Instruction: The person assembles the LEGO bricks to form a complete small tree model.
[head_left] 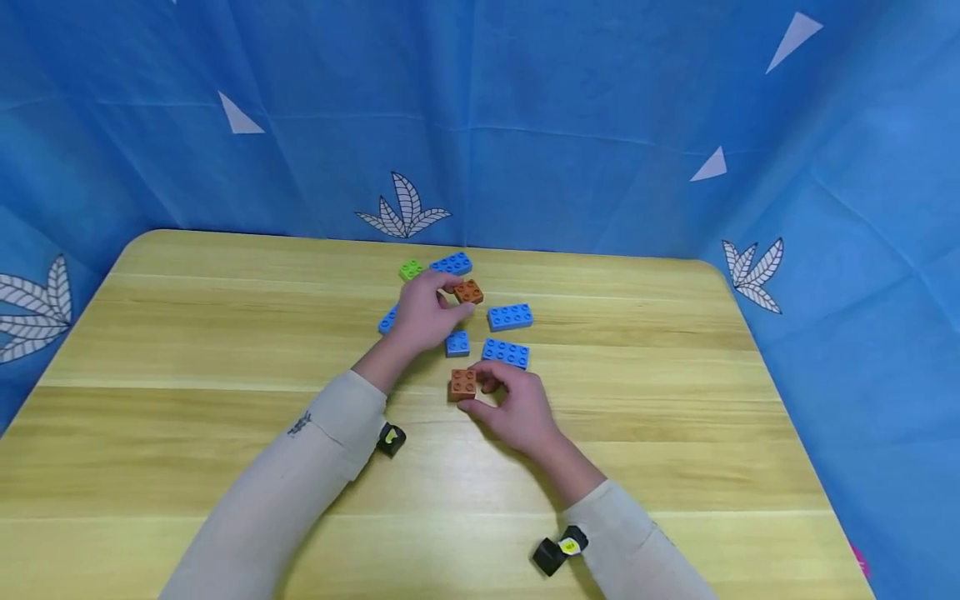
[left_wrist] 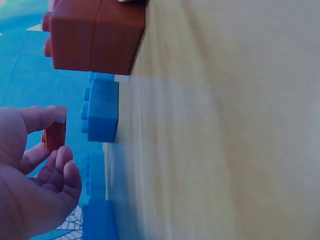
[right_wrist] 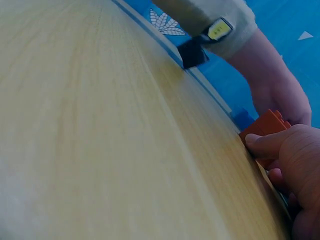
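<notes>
My left hand (head_left: 426, 312) pinches a small orange-brown toy brick (head_left: 468, 292) between thumb and fingers. That brick is off the table, as the left wrist view shows. Nearer to me, my right hand (head_left: 519, 410) grips an orange-brown block (head_left: 462, 385) by its right side. A seam across its side in the left wrist view suggests two stacked bricks (left_wrist: 95, 37). Just beyond it sit a small square blue brick (head_left: 457, 344) and a longer blue brick (head_left: 506, 352). My left hand partly covers another blue brick (head_left: 387, 320).
Farther back lie a green brick (head_left: 411, 269) and a long blue brick (head_left: 452, 264). One more long blue brick (head_left: 511, 317) is to the right of my left hand. The wooden table (head_left: 652, 358) ends at a blue patterned curtain (head_left: 570, 125).
</notes>
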